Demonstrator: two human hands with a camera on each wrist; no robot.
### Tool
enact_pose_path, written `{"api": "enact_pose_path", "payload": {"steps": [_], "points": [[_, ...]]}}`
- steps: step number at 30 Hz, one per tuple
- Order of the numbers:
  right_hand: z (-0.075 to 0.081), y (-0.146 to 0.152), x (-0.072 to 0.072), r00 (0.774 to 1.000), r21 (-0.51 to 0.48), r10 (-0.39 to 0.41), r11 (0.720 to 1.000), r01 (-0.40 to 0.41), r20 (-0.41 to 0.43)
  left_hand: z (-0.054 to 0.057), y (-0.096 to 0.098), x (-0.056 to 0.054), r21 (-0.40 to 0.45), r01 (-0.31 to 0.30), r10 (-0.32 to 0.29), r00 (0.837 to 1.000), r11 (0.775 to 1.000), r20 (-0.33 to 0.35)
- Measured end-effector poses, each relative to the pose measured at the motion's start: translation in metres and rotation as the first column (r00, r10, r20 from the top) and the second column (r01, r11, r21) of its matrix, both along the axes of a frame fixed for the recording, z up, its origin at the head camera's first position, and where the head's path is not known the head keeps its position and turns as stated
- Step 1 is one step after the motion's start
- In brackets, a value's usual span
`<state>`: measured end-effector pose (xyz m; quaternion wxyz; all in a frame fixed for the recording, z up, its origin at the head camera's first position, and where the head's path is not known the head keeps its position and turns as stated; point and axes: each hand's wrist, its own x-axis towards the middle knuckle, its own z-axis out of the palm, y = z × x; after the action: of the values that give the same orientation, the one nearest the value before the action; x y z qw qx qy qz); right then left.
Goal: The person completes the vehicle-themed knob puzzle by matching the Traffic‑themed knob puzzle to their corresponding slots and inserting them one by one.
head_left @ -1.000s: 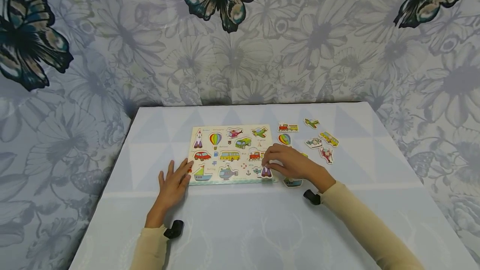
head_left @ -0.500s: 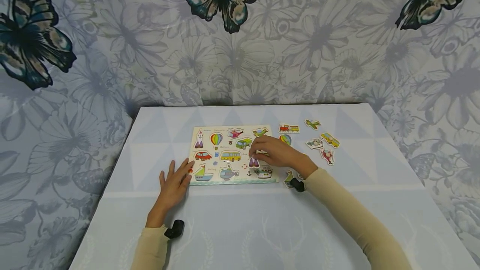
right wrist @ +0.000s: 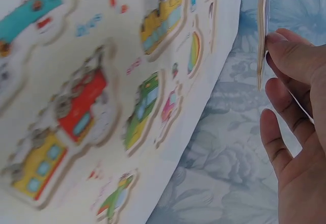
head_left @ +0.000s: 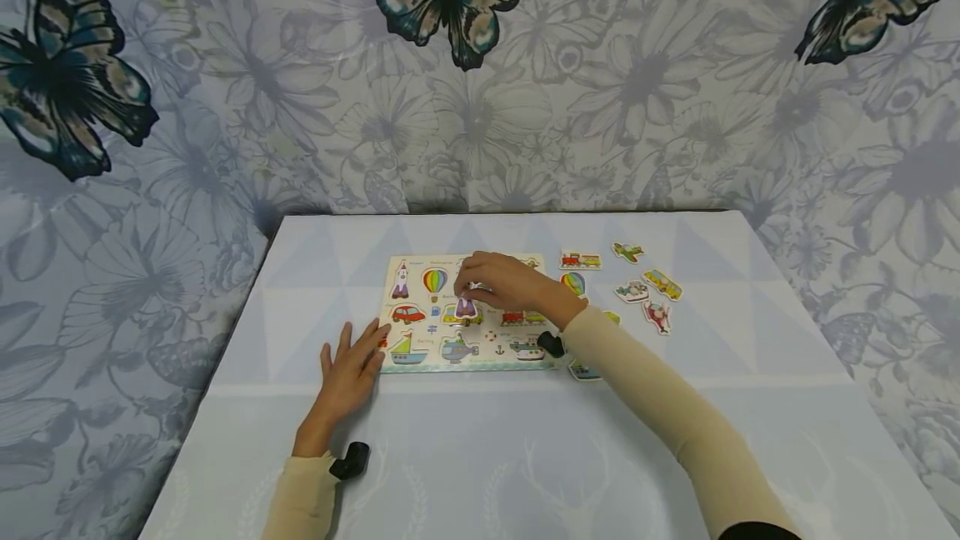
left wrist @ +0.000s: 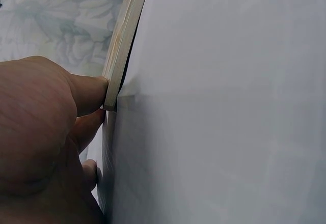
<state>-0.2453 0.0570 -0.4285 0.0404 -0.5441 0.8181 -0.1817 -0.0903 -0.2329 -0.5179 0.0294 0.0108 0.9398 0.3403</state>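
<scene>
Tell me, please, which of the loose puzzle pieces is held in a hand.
The piece with the purple base, pinched by the right hand above the board; the other loose pieces lie on the table to the board's right.

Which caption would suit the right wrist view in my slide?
Right hand pinches a thin piece, seen edge-on, near a vehicle puzzle board.
</scene>
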Motion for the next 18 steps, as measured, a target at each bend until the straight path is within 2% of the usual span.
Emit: {"api": "enact_pose_path", "payload": {"steps": [12,18], "points": [[0.008,-0.055,-0.02,0.999,0.026,0.036,0.999,-0.036,-0.006,0.001,-0.003,-0.003,0.015,0.007,-0.006,0.999,1.0,-0.042],[0.007,-0.077,-0.026,0.999,0.117,0.033,0.992,-0.034,0.014,-0.003,-0.004,-0.001,0.031,0.003,-0.002,1.0,1.0,-0.027]]}}
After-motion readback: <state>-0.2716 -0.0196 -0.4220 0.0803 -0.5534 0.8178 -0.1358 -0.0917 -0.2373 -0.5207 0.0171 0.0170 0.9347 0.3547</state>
